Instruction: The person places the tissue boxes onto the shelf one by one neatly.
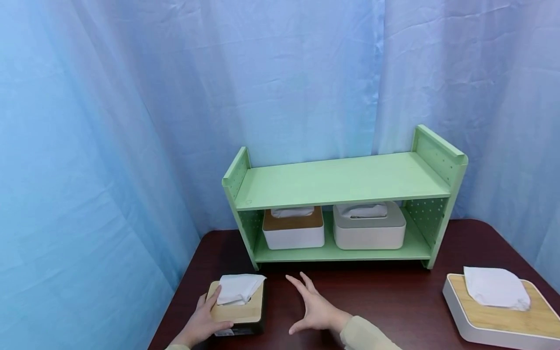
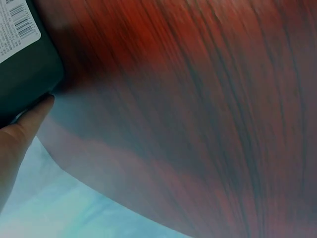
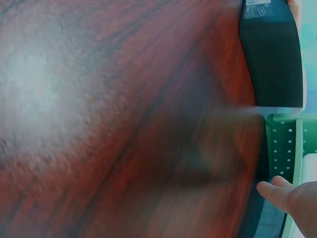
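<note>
In the head view, a small tissue box (image 1: 248, 311) with a pale wooden lid and dark sides stands at the table's left. A white tissue (image 1: 239, 288) sticks out of its top. My left hand (image 1: 202, 318) rests against the box's left side, fingers spread, thumb along the front edge. In the left wrist view, a finger (image 2: 30, 118) touches the edge of the dark box (image 2: 34, 79), which bears a barcode label. My right hand (image 1: 316, 311) hovers to the right of the box, fingers spread, holding nothing. The right wrist view shows the same dark box (image 3: 272, 62).
A green two-tier shelf (image 1: 341, 180) stands at the back. On its lower tier are a brown-lidded tissue box (image 1: 294, 238) and a grey-white tissue box (image 1: 369, 236). A wider wooden-topped tissue box (image 1: 542, 316) lies at the right on the dark table (image 1: 393, 301). Blue curtains (image 1: 284, 73) surround the table.
</note>
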`<state>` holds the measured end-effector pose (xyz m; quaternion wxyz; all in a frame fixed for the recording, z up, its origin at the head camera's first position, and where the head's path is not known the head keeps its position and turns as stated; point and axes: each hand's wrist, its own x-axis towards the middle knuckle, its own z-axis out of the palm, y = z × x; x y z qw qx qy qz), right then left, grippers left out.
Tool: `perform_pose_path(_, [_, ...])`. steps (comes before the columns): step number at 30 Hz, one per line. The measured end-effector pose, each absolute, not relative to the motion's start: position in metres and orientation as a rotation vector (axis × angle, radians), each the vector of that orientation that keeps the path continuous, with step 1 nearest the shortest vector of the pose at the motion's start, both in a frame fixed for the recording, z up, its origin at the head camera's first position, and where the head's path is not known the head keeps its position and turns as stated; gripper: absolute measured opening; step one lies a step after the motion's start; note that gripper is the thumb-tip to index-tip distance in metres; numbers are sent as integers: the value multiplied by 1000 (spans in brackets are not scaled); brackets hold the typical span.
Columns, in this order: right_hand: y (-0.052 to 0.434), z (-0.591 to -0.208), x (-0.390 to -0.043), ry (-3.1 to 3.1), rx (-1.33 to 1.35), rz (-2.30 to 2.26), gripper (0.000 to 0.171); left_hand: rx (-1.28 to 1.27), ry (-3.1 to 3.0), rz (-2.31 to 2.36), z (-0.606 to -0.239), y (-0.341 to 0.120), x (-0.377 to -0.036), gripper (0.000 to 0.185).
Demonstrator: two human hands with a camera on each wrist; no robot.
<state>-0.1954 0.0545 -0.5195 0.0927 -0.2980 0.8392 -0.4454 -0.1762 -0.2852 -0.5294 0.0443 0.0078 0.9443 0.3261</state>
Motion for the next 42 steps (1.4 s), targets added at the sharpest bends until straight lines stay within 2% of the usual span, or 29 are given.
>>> perform_pose_path(31, [56,-539,-187,2515,-798,-1336,116,286,2982,1073,-540,-183,-173,110])
perform_pose_path(42, [69,-548,-189,2652,-695,-1325,110,368,3073,1023,-539,-151,-170,102])
